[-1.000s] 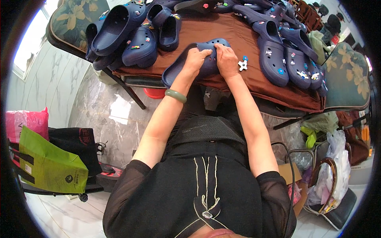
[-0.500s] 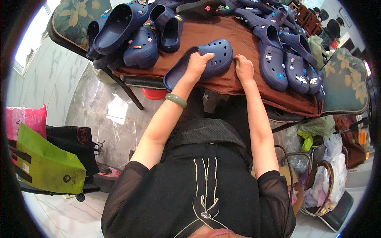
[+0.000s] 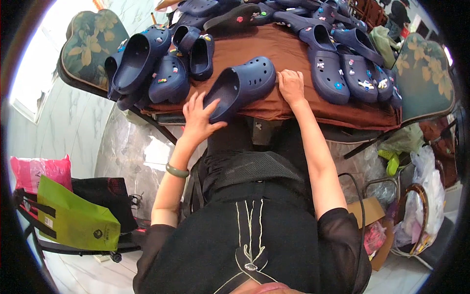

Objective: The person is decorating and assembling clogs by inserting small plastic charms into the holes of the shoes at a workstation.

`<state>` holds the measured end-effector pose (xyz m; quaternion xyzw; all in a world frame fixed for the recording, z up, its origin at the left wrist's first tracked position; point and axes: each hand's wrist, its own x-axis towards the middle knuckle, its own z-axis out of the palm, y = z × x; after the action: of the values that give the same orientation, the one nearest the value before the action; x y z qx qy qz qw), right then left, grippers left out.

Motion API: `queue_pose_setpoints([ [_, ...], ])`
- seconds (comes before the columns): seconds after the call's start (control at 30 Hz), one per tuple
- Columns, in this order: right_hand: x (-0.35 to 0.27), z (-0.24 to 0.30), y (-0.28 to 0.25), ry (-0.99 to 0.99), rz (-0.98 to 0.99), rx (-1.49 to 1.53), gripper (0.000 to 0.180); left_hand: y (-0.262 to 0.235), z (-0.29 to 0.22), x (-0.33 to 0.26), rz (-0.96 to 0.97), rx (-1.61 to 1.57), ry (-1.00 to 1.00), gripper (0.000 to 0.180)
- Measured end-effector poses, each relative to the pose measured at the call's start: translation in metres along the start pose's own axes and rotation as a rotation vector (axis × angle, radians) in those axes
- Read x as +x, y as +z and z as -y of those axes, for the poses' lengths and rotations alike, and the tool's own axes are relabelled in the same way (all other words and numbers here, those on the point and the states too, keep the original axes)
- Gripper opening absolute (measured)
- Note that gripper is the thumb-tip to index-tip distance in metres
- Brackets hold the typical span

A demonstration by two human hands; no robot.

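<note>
A plain navy foam clog lies tilted at the front edge of the cloth-covered table, its rounded, holed toe pointing up and right. My left hand is at its heel, fingers spread, with the thumb and a fingertip beside the heel rim; no firm grip shows. Just right of the toe, my right hand rests over the brown cloth with its fingers curled together. Whatever those fingers may hold is hidden.
Navy clogs with colourful charms are piled at left and right, with more along the back. Flowered chair backs flank the table. A green bag hangs low at left; plastic bags sit at lower right.
My left hand has let go of the clog's upper and moved back to its heel, fingers now spread. My right hand stays curled near the toe. The view has shifted slightly.
</note>
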<state>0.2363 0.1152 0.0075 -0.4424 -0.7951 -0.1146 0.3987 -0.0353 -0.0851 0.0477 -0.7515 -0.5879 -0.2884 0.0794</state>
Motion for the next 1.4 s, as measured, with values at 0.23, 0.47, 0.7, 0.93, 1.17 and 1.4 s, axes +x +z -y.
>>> queue_pose_setpoints([
  [0.23, 0.0, -0.001, 0.003, 0.048, -0.028, -0.048, 0.024, 0.041, 0.018, -0.011, -0.254, -0.273, 0.022, 0.045],
  [0.47, 0.023, -0.035, -0.014, -0.133, -0.1, -0.186, 0.015, 0.05, -0.002, 0.062, -0.349, -0.202, 0.013, 0.041],
  [0.7, 0.077, -0.105, -0.028, -0.012, 0.165, -0.711, 0.031, 0.115, 0.03, 0.14, -0.21, -0.064, -0.204, 0.059],
  [0.93, 0.128, -0.15, -0.043, 0.299, 0.437, -0.447, 0.025, 0.128, 0.036, 0.128, -0.2, -0.098, -0.175, 0.043],
  [1.17, 0.174, -0.164, -0.07, 0.22, 0.167, -0.381, 0.029, 0.117, 0.047, 0.109, -0.15, -0.181, -0.152, 0.05],
  [1.4, 0.155, -0.015, -0.126, -0.206, 0.028, -0.357, 0.025, 0.101, -0.036, 0.137, -0.182, -0.755, -0.107, 0.051],
])
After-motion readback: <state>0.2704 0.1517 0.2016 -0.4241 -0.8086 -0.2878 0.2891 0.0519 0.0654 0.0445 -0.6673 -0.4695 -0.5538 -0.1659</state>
